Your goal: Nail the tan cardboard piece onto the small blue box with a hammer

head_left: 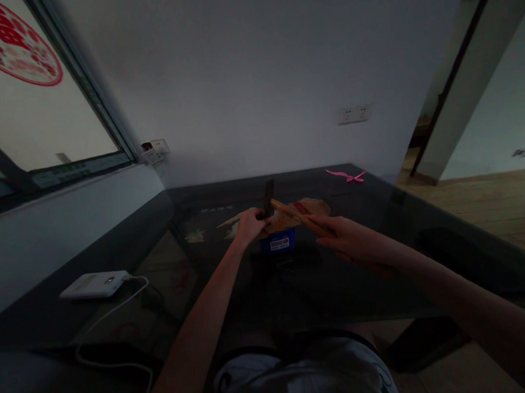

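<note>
My left hand (249,224) is closed around a dark upright tool (268,197), near the top of a small blue tub (278,241) on the dark glass table (321,276). My right hand (351,238) grips a long wooden stick (297,215) that slants up and left toward the tub. A brownish wrapper or lid (310,206) with a red label lies just behind the tub. What the tub holds is too dim to make out.
A white power bank (94,284) with a white cable (110,324) lies on the table's left side. A pink ribbon-like item (348,176) sits at the far edge. Wall sockets (354,114) are behind; a window is at left, a doorway at right.
</note>
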{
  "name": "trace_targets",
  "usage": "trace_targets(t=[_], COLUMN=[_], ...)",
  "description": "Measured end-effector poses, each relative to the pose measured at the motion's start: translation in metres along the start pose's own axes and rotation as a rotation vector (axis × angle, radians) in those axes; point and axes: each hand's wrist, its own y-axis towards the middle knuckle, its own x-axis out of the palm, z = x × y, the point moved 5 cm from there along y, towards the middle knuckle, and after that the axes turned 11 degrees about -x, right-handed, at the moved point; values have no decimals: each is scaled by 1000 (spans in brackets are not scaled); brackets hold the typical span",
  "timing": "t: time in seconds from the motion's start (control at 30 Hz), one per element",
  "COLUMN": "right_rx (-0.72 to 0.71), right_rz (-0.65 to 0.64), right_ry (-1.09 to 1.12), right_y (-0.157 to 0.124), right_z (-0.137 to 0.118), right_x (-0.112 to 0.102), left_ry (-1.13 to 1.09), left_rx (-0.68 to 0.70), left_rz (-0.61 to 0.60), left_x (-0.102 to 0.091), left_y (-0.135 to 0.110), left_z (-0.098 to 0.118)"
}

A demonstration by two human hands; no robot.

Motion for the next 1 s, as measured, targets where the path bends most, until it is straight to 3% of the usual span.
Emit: trace_targets(t=[0.6, 0.83, 1.0], right_rx=[-50, 21, -31], right_rz=[78, 68, 150], right_ry=[19, 39, 84], right_y=[1, 1, -5], right_z=[-12, 8, 2], right_x=[-9, 2, -8], left_ry=[14, 31, 28], left_rx=[13, 48, 71], left_rz=[5, -15, 2], left_x=[0, -1, -1], left_y=[-1, -1, 0], left_z=[1, 3, 2])
